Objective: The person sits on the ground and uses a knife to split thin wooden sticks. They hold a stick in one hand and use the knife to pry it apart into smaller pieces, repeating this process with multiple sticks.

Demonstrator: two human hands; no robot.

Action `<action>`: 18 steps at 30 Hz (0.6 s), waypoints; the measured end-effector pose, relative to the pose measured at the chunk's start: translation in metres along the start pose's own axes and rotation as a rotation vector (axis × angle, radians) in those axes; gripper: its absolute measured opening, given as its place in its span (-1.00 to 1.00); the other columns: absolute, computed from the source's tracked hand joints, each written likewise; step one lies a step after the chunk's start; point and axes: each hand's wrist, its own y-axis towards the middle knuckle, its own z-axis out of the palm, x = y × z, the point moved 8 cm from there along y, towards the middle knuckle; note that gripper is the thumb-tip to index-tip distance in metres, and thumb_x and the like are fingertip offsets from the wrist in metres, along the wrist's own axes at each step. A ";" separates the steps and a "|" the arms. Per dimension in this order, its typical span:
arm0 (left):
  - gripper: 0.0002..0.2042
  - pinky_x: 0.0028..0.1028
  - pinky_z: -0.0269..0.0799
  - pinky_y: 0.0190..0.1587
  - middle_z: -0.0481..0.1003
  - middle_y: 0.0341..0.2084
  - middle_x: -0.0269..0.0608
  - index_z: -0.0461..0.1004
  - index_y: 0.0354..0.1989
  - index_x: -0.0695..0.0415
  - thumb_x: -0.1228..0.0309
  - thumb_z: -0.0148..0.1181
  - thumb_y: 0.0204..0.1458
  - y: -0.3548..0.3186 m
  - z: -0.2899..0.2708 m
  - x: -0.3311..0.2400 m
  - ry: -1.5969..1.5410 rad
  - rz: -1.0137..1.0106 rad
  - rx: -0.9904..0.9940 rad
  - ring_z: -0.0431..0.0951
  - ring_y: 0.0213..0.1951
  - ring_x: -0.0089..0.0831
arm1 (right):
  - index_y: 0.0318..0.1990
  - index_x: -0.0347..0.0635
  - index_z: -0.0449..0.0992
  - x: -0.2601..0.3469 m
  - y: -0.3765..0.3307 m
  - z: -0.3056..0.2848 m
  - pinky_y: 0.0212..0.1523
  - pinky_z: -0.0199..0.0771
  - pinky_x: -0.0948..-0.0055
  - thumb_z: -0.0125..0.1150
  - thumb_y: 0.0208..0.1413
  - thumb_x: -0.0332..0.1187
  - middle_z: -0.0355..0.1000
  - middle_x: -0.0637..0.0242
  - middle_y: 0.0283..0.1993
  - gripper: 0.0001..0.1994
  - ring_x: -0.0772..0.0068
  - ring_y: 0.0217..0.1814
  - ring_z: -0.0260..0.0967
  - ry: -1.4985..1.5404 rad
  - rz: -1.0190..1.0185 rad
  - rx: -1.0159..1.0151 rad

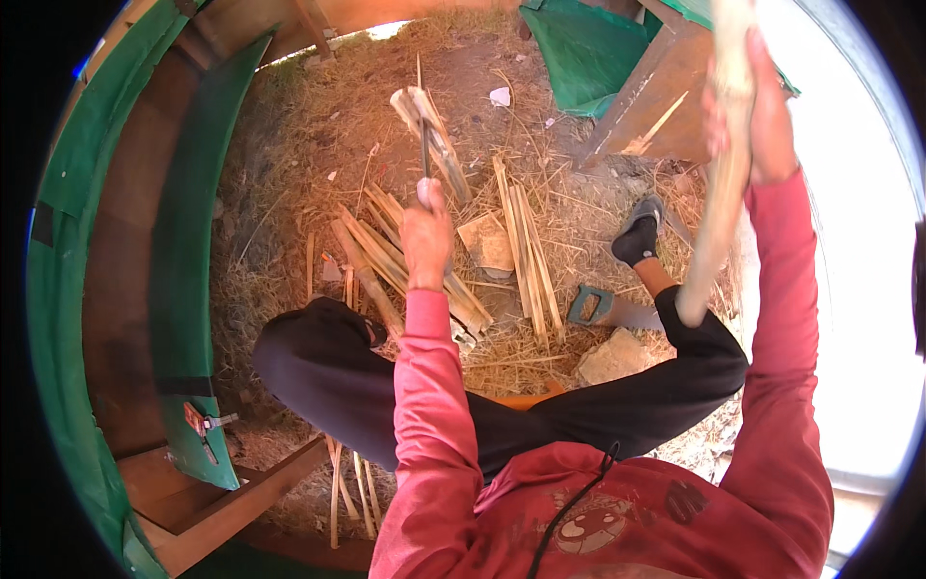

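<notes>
At two o'clock, the right hand (770, 125) grips a raised, thick wooden stick (725, 193); at twelve, split bamboo (448, 156) has a knife (424, 145) across it, clenched in the left hand (426, 243) at eleven. A glancing blow could bruise that hand or knock the knife loose.

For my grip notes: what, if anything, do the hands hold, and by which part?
Left hand: a bladed tool, by its near end; right hand: a pole, by its upper visible part.
</notes>
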 end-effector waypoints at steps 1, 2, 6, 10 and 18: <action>-0.35 -0.06 0.50 -0.26 0.52 -0.44 0.38 0.51 -0.34 0.44 -0.06 -0.18 0.26 0.004 0.003 -0.008 0.003 -0.042 0.064 0.61 -0.36 0.05 | -0.32 -0.26 0.39 0.011 0.020 -0.004 -0.78 0.30 0.49 -0.02 0.18 0.24 0.31 0.31 -0.65 -0.40 0.51 -0.76 0.25 0.038 -0.119 -0.011; -0.34 -0.07 0.50 -0.26 0.52 -0.44 0.38 0.51 -0.33 0.45 -0.07 -0.18 0.25 0.008 0.003 -0.021 0.006 -0.080 0.127 0.61 -0.34 0.04 | -0.30 -0.23 0.39 0.007 0.049 -0.010 -0.76 0.32 0.48 -0.01 0.18 0.23 0.30 0.33 -0.65 -0.43 0.51 -0.76 0.26 0.096 -0.210 0.047; -0.30 -0.09 0.51 -0.26 0.52 -0.45 0.40 0.52 -0.33 0.45 -0.12 -0.18 0.24 0.038 -0.002 -0.024 0.057 -0.048 0.141 0.61 -0.33 0.05 | -0.29 -0.24 0.41 -0.051 0.063 0.045 -0.79 0.30 0.45 0.01 0.23 0.13 0.30 0.34 -0.68 -0.49 0.52 -0.79 0.23 -0.219 -0.221 0.089; -0.28 -0.10 0.52 -0.26 0.53 -0.48 0.36 0.54 -0.42 0.43 -0.16 -0.16 0.21 0.067 0.025 -0.003 0.128 -0.019 0.061 0.61 -0.41 0.05 | -0.19 -0.32 0.50 -0.247 0.022 0.056 -0.79 0.20 0.40 0.19 0.15 0.09 0.25 0.37 -0.72 -0.48 0.50 -0.79 0.22 -0.669 0.475 0.332; -0.31 -0.12 0.45 -0.40 0.52 -0.55 0.18 0.54 -0.50 0.35 -0.18 -0.06 0.16 0.068 0.035 0.017 0.096 -0.037 0.071 0.52 -0.55 -0.07 | 0.06 -0.31 0.43 -0.166 0.010 0.052 -0.75 0.33 0.54 0.12 0.19 0.11 0.32 0.36 -0.57 -0.41 0.59 -0.67 0.28 -0.442 0.398 0.460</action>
